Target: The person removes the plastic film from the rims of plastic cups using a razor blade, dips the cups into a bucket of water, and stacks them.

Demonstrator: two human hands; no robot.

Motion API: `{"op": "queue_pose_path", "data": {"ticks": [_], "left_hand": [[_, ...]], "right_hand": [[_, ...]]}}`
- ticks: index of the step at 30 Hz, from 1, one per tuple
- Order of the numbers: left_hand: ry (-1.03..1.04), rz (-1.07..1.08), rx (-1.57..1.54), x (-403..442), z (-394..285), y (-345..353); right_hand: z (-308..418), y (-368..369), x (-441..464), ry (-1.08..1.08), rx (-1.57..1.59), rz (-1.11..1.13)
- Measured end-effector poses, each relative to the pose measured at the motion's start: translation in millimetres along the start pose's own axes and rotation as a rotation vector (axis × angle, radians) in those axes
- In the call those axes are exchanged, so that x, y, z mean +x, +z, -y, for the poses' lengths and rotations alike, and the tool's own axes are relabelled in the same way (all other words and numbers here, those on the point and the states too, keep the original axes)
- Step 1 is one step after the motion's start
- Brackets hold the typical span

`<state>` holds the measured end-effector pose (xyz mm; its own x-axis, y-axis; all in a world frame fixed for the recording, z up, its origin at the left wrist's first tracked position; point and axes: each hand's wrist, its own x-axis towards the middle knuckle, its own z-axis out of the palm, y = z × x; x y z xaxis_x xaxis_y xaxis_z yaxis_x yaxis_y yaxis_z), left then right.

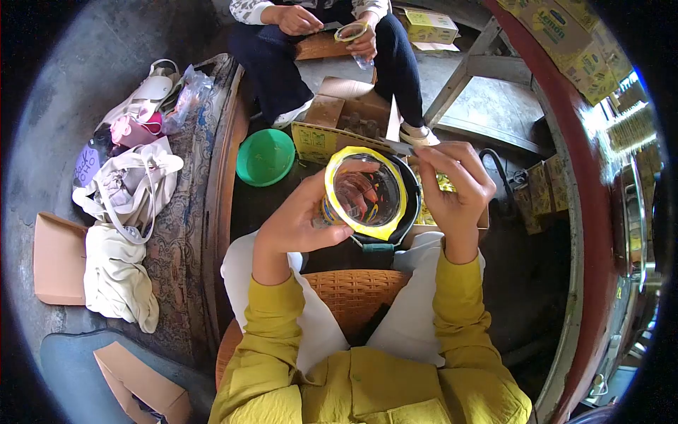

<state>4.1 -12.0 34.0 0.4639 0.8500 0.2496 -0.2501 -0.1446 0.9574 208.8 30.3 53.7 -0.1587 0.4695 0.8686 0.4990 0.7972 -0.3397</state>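
My left hand (293,219) is wrapped around a clear plastic cup (367,194), its open mouth tilted toward me. A ragged yellow film rim (342,212) runs round the top of the cup, and my fingers show through its wall. To the right, my right hand (458,187) pinches a thin grey blade (397,146) that points left, just above the rim's far right side. Its exact kind is hard to make out. Directly under the cup stands a dark bucket (408,230), partly hidden, with a green grip on its handle (378,247).
Opposite me sits a person whose hands (300,21) hold a similar yellow-rimmed cup (351,32). Between us are an open cardboard box (318,141) and a green basin (265,157). Bags (134,184) lie on the left bench; a wooden-legged table (462,78) stands right.
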Motion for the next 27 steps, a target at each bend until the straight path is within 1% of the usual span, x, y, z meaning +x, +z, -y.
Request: {"op": "queue_pose_path", "data": {"ticks": [3, 6, 9, 13, 15, 18, 19, 21, 24, 27], "left_hand": [[0.007, -0.025, 0.035, 0, 1, 1], [0.022, 0.005, -0.031, 0, 2, -1], [0.036, -0.004, 0.087, 0, 2, 3], [0.179, -0.153, 0.132, 0, 11, 3], [0.311, -0.223, 0.139, 0, 8, 9], [0.48, -0.277, 0.262, 3, 13, 4], [0.501, -0.29, 0.286, 3, 15, 3], [0.456, -0.311, 0.282, 1, 13, 6], [0.418, -0.312, 0.286, 1, 7, 9], [0.463, -0.334, 0.208, 4, 13, 8]], "right_hand": [[2, -3, 3, -0.03, 0.004, -0.024], [4, -5, 3, -0.034, 0.004, -0.028], [4, -5, 4, -0.031, 0.007, -0.029], [10, -3, 4, 0.048, 0.06, -0.065], [14, -3, 4, 0.097, 0.114, -0.083], [22, -2, 1, 0.153, 0.219, -0.088], [25, -1, 2, 0.16, 0.249, -0.087], [30, -2, 1, 0.175, 0.29, -0.089], [35, -2, 2, 0.139, 0.306, -0.107], [40, -3, 2, 0.139, 0.303, -0.1]]}}
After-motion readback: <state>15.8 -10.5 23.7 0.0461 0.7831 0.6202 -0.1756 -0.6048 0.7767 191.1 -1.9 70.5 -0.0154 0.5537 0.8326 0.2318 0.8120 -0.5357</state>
